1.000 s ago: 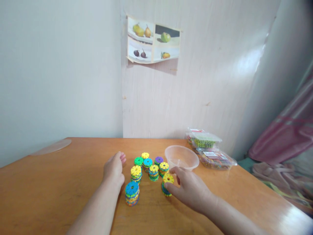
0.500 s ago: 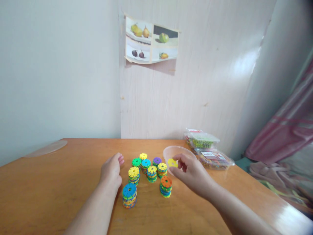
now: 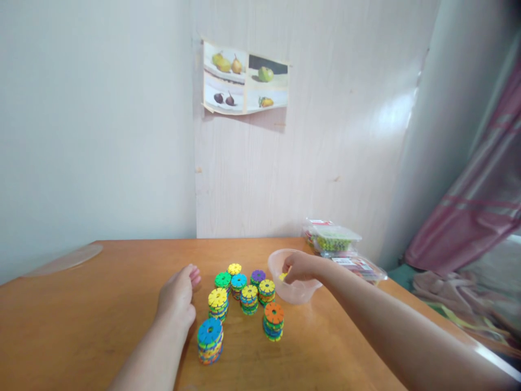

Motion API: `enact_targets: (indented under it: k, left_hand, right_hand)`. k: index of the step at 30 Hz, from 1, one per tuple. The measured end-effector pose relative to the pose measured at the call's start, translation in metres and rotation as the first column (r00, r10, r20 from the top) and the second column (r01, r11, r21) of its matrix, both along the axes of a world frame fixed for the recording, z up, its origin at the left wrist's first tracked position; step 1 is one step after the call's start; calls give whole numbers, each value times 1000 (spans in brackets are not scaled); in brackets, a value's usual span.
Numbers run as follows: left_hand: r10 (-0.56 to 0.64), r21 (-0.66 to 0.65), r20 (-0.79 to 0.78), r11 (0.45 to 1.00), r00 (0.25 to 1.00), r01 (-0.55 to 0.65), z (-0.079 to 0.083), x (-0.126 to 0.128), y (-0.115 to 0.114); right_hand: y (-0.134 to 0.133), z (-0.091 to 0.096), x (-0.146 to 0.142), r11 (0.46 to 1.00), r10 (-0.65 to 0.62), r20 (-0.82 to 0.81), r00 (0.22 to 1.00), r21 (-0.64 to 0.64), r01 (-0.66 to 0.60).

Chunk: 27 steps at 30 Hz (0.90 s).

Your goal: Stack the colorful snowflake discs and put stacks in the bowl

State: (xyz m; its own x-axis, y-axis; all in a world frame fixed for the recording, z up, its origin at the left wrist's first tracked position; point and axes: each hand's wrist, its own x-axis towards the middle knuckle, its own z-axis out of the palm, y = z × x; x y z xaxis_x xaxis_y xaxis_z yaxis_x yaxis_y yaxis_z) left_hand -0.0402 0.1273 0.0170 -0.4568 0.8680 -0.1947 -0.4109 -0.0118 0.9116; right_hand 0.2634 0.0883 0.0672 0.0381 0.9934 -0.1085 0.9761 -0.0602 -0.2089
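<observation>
Inside the clear plastic bowl, my right hand pinches a yellow notched disc, mostly hidden by the fingers. My left hand rests on its side on the table, loosely curled, thumb and fingers apart, nothing visible in it. Several stacks of notched plastic discs stand between my hands. Nearest to me are a blue-topped stack and an orange-topped stack. Behind them are a yellow-topped stack, a green-topped stack, a blue-topped one and a purple-topped one.
Clear food boxes are piled at the back right, behind the bowl. A flat translucent lid lies at the table's far left. The wooden table meets a wall with a fruit picture. A pink curtain hangs at right.
My right hand has moved from above the bowl's near rim down into the bowl, carrying the yellow disc. The left hand and the stacks stay put; the view has shifted slightly.
</observation>
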Motion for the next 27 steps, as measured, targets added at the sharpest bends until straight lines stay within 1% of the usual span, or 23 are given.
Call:
enact_targets:
  k: [4, 6, 9, 11, 13, 14, 15, 17, 20, 23, 27]
  left_hand:
    - [-12, 0, -6, 1000, 1000, 12, 0, 0, -1]
    - [-16, -1, -8, 1000, 1000, 16, 0, 0, -1]
    - [-17, -3, -10, 1000, 1000, 17, 0, 0, -1]
    - [-18, -4, -11, 1000, 1000, 18, -1, -1, 0]
    - [-17, -3, -10, 1000, 1000, 17, -1, -1, 0]
    - [-15, -2, -9, 1000, 1000, 15, -2, -1, 1]
    - [-12, -1, -8, 1000, 1000, 12, -2, -1, 1]
    - [-7, -2, -10, 1000, 1000, 7, -2, 0, 1]
    - [-6, -5, -19, 1000, 1000, 6, 0, 0, -1]
    - [-7, -6, -25, 1000, 1000, 7, 1, 0, -2]
    - [-10, -4, -30, 1000, 999, 10, 3, 0, -3]
  right_hand:
    - [2, -2, -4, 999, 45, -32, 998, -23, -45]
    - [3, -2, -2, 999, 39, -51, 998, 5, -39]
    - [-2, 3, 0, 995, 6, -79, 997, 96, 2]
    - [-13, 11, -3, 984, -13, -93, 996, 176, 29]
    - [-30, 20, -11, 968, 10, -121, 993, 251, 20]
    - [-41, 24, -16, 954, 61, -165, 984, 300, -9]
    - [-53, 28, -22, 946, 129, -199, 971, 319, -60]
    - [-76, 32, -35, 943, 235, -212, 949, 287, -169]
    - [-99, 31, -48, 958, 273, -178, 945, 144, -249]
    - [-106, 27, -54, 963, 266, -81, 961, 70, -261]
    - [-103, 22, -59, 963, 262, 24, 965, 55, -263]
